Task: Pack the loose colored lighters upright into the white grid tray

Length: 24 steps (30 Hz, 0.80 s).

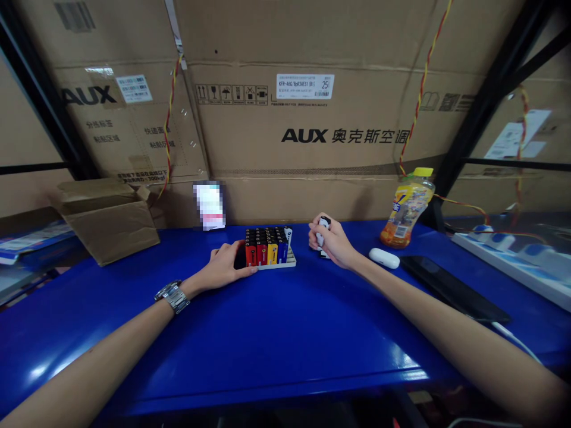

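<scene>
A white tray [291, 262] of upright lighters [266, 245] in red, orange, yellow, blue and black stands mid-table on the blue table [276, 321]. My left hand [228, 266] rests against the tray's left end, fingers curled around its corner. My right hand [331, 240] is to the right of the tray, raised a little, fingers closed on a white lighter [322, 232] held upright. A wristwatch [173, 296] is on my left wrist.
An open cardboard box [109, 221] sits at the left. A yellow-capped drink bottle [407, 208], a white earbud case [384, 257] and a dark phone [448, 286] lie to the right. A power strip [513, 257] runs along the right edge. Large cartons form the back wall.
</scene>
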Available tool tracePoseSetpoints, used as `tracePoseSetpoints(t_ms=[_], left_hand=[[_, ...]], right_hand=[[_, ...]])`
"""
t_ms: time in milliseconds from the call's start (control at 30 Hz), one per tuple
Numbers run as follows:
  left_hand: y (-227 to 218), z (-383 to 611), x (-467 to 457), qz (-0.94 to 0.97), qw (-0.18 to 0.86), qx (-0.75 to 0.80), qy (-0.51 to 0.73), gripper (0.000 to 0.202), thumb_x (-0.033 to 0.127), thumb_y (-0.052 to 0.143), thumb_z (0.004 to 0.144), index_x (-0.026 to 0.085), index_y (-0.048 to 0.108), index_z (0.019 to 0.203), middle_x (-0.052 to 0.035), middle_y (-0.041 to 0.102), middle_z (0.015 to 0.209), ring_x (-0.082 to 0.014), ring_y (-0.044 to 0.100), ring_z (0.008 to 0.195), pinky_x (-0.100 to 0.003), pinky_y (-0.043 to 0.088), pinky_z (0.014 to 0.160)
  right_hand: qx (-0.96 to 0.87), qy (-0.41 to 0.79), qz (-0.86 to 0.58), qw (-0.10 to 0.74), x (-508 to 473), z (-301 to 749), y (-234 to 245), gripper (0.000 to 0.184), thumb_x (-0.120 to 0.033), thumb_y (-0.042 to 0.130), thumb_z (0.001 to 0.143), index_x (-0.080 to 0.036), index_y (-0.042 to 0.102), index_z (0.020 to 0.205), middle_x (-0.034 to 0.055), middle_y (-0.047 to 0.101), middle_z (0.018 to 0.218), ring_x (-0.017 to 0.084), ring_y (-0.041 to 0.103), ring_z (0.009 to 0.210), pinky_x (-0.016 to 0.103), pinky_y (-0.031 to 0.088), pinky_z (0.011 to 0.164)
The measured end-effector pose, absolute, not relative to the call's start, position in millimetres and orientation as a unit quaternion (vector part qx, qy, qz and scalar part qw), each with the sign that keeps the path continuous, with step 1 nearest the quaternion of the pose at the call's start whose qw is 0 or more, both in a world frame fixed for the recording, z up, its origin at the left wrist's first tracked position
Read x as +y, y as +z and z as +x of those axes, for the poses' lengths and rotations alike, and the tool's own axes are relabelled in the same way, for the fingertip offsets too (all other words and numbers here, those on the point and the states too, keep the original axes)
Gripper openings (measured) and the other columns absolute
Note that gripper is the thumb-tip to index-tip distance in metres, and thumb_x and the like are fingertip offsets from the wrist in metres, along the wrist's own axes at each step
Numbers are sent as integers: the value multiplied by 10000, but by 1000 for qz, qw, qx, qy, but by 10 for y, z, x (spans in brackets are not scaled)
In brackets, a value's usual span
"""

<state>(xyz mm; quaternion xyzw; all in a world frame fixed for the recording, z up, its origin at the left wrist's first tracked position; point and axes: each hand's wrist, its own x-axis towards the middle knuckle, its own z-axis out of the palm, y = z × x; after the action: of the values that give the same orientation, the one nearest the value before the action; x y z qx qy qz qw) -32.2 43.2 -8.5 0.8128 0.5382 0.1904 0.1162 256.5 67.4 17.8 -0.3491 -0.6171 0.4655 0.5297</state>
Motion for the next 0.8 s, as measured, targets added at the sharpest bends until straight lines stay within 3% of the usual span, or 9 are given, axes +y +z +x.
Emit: tracePoseSetpoints(t_ms=[67, 133, 233, 433, 800], left_hand=[[-76, -316, 425, 812, 118, 538, 193, 859, 759, 509, 712, 188, 428, 1349, -147, 602, 1136, -397, 489, 1067, -551, 329, 921], [-63, -304, 413, 811, 117, 540, 192, 855, 759, 510, 711, 185, 437, 1340, -147, 603, 1136, -398, 490, 1068, -550, 328, 926], [-42, -285, 396, 810, 113, 544, 185, 848, 752, 513, 721, 170, 438, 1332, -154, 602, 1132, -392, 493, 1067, -547, 330, 929], [-37, -291, 393, 812, 113, 541, 187, 807, 740, 520, 731, 183, 453, 1310, -141, 608, 1109, -380, 508, 1052, -531, 340, 916], [-37, -275, 382, 806, 113, 553, 181, 866, 735, 517, 725, 139, 422, 1347, -165, 593, 1135, -407, 492, 1077, -537, 318, 940]], right_hand=[[-601, 496, -362, 512, 653, 2578, 197, 230, -382, 536, 798, -246, 356, 756, -108, 295, 435, 63, 244, 343, 202, 212, 360], [-590, 529, -376, 480, 644, 2598, 204, 282, -502, 430, 850, -247, 363, 749, -113, 262, 396, 62, 161, 318, 201, 150, 334], [-582, 539, -406, 453, 651, 2614, 187, 374, -592, 299, 872, -247, 353, 738, -98, 295, 350, 73, 168, 288, 208, 153, 315], [-598, 520, -395, 464, 634, 2596, 169, 209, -475, 303, 870, -270, 306, 827, -129, 291, 345, 83, 165, 278, 186, 177, 317], [-602, 506, -366, 497, 547, 2520, 244, 177, -447, 310, 864, -287, 237, 866, -142, 305, 359, 78, 173, 276, 175, 173, 331]])
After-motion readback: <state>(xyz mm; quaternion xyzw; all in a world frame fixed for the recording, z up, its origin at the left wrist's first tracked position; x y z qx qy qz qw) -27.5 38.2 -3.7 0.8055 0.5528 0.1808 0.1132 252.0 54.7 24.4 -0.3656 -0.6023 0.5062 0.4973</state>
